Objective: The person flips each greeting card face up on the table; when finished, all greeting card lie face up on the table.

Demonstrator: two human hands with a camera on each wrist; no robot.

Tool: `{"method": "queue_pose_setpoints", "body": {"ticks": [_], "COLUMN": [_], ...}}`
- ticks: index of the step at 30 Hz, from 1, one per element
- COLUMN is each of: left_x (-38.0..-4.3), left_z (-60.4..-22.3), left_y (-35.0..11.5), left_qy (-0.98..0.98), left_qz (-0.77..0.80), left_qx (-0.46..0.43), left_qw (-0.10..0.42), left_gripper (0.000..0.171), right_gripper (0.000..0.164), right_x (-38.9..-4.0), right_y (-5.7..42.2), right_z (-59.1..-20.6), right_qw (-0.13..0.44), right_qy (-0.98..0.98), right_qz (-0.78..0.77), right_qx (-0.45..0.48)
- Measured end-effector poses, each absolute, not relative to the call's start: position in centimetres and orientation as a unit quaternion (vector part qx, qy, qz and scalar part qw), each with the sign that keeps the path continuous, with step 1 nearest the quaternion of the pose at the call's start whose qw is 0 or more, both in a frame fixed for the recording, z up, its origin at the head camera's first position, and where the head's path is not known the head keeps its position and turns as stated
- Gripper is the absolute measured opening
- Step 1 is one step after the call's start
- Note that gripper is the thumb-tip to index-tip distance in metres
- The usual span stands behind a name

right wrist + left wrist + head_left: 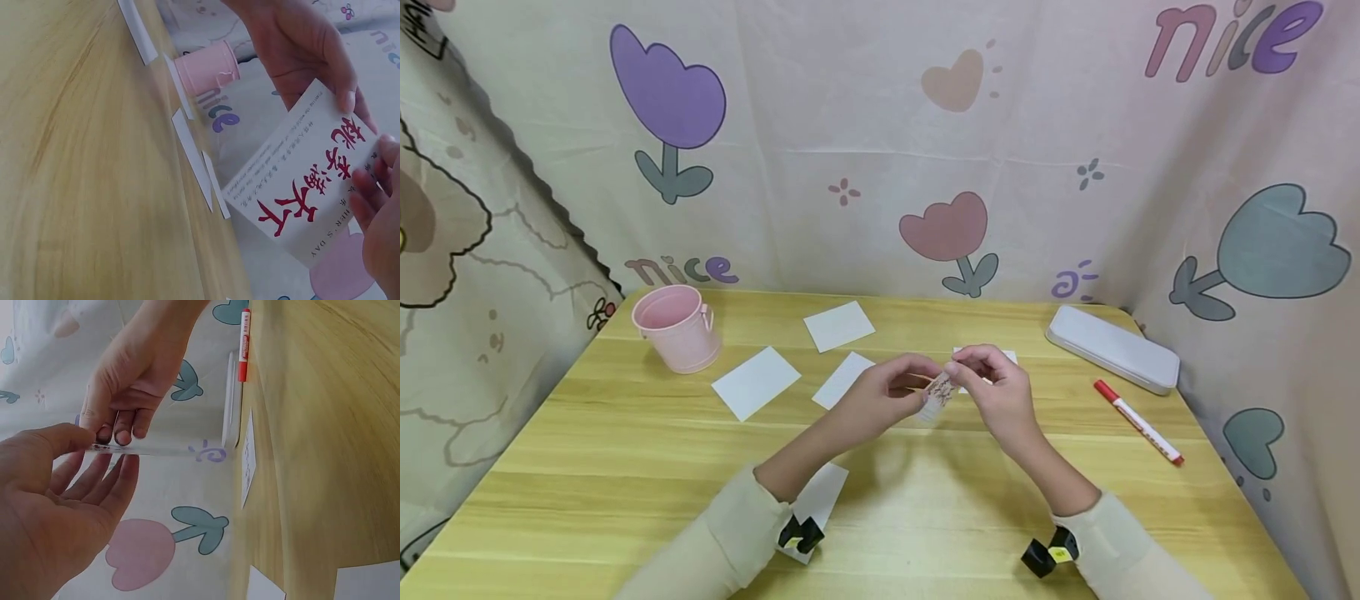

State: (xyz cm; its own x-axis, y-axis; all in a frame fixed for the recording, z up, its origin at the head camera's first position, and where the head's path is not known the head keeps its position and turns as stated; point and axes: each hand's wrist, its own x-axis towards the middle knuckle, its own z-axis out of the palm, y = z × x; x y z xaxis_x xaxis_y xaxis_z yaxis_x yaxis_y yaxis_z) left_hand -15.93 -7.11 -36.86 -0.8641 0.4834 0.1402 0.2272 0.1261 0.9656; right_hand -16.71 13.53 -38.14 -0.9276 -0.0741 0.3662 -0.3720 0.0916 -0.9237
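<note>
Over the middle of the table both hands hold a small greeting card [937, 398]. In the right wrist view the card [294, 178] shows large red Chinese characters and smaller printed lines. My left hand [880, 393] pinches it along one side, thumb on the printed face. My right hand [1002, 396] grips the opposite upper edge between thumb and fingers. The left wrist view has the card nearly edge-on, a thin line between the left hand [69, 487] and the right hand [137, 381]. Another card [1009, 357] with writing lies on the table, partly hidden behind my right hand.
Several white cards lie at left and centre, including one [756, 383] near the pink bucket [677, 333] and one [831, 496] partly under my left sleeve. At right are a white case [1112, 346] and a red-capped marker [1138, 422]. A printed curtain [820, 108] hangs behind.
</note>
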Motion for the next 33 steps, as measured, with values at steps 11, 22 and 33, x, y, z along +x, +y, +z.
{"method": "queue_pose_setpoints", "body": {"ticks": [11, 22, 33], "left_x": [-17.5, -18.5, -19.0], "left_z": [-37.3, -37.4, -38.7], "left_y": [-8.8, -8.9, -8.1], "left_qy": [0.716, 0.666, 0.75], "left_qz": [0.677, 0.742, 0.621], "left_qx": [0.149, 0.08, 0.173], "left_qw": [0.082, 0.024, 0.148], "left_gripper": [0.03, 0.041, 0.043], "right_gripper": [0.021, 0.02, 0.016], "right_x": [-17.8, -18.4, -18.2], "right_y": [14.5, 16.9, 21.5], "right_z": [-37.9, -37.4, -38.1], "right_qw": [0.139, 0.011, -0.089], "right_qy": [-0.788, -0.814, -0.849], "right_qz": [0.557, 0.557, 0.477], "right_qx": [0.222, 0.163, 0.209]}}
